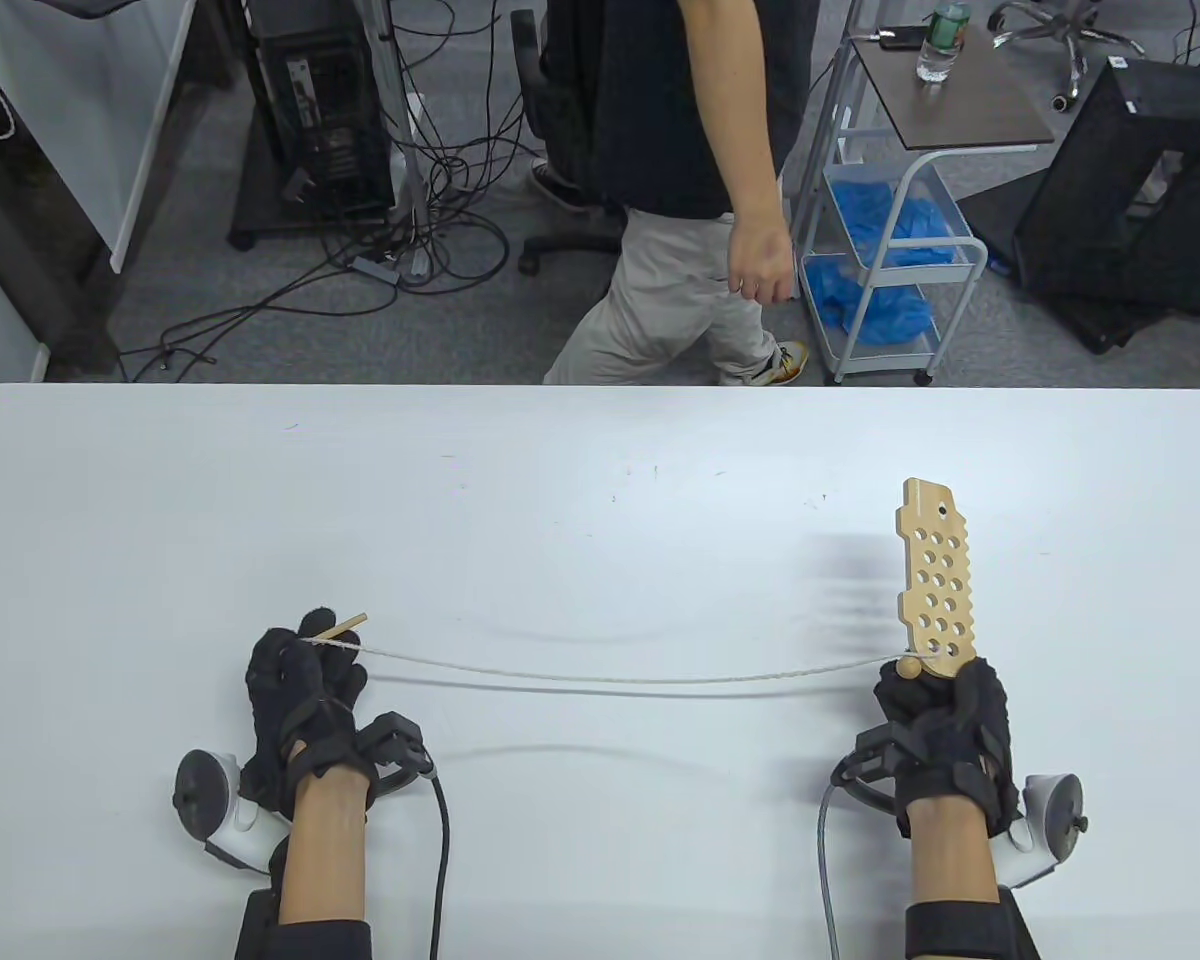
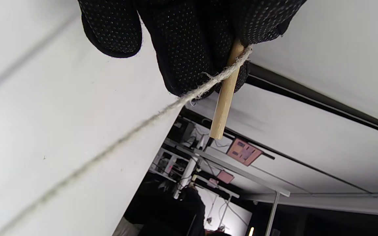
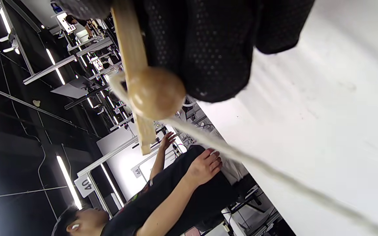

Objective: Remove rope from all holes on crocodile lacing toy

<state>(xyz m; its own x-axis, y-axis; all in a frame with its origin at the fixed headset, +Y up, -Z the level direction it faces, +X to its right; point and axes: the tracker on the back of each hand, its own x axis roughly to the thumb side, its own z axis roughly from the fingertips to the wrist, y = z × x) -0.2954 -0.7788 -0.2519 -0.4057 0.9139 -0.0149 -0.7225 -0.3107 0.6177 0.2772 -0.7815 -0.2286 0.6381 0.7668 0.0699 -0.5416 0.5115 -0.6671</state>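
The wooden crocodile lacing board [image 1: 938,580] with several holes stands up from my right hand [image 1: 945,712], which grips its lower end. A round wooden bead [image 1: 907,668] [image 3: 156,91] sits against the board by my thumb, where the pale rope [image 1: 640,675] [image 3: 258,164] leaves it. The rope runs taut to the left, just above the table. My left hand [image 1: 305,665] pinches the thin wooden needle stick [image 1: 343,627] [image 2: 225,95] at the rope's other end [image 2: 189,95], the rope tied around the stick. The board's other holes look bare.
Both hands hover over a white table [image 1: 600,500]. Beyond its far edge a person [image 1: 680,190] walks past, with a wheeled cart [image 1: 890,260], computer towers and floor cables behind.
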